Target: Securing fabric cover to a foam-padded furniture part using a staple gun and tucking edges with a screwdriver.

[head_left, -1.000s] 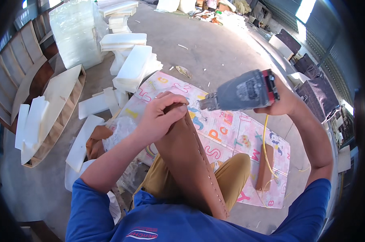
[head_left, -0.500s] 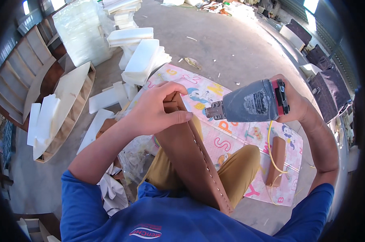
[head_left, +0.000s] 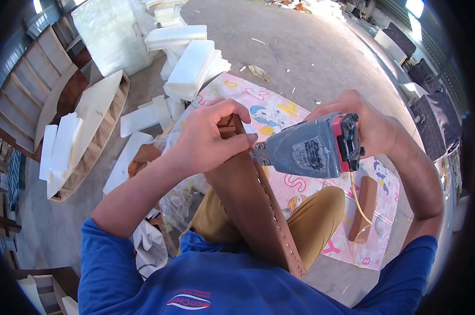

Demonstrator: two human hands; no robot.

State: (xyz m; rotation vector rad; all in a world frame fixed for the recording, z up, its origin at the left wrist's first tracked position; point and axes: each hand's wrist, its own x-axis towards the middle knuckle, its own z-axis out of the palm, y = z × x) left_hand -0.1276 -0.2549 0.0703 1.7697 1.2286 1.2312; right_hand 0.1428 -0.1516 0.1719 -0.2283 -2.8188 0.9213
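Observation:
A long brown leather-covered piece (head_left: 237,197) slants across my lap, its lower end against my shirt. Along its right edge runs a row of staples. My left hand (head_left: 208,142) is closed round the far end, with the thumb pressing on the cover and the fingers curled over the top. In my right hand (head_left: 371,128) is a grey and red staple gun (head_left: 305,149), held on its side. The gun's nose is at the piece's right edge, close by my left thumb; whether it touches cannot be made out. A yellow hose (head_left: 359,205) trails down from the gun.
A pink patterned mat (head_left: 387,199) lies under my knees, with another brown covered piece (head_left: 364,210) on it at right. White foam blocks (head_left: 190,65) are stacked at far left, near a curved wooden frame (head_left: 93,134). Dark upholstered furniture (head_left: 437,121) stands at far right.
My right hand has brought the staple gun left and slightly down, to the edge of the brown piece. My left hand keeps its grip on the far end. The view has shifted a little.

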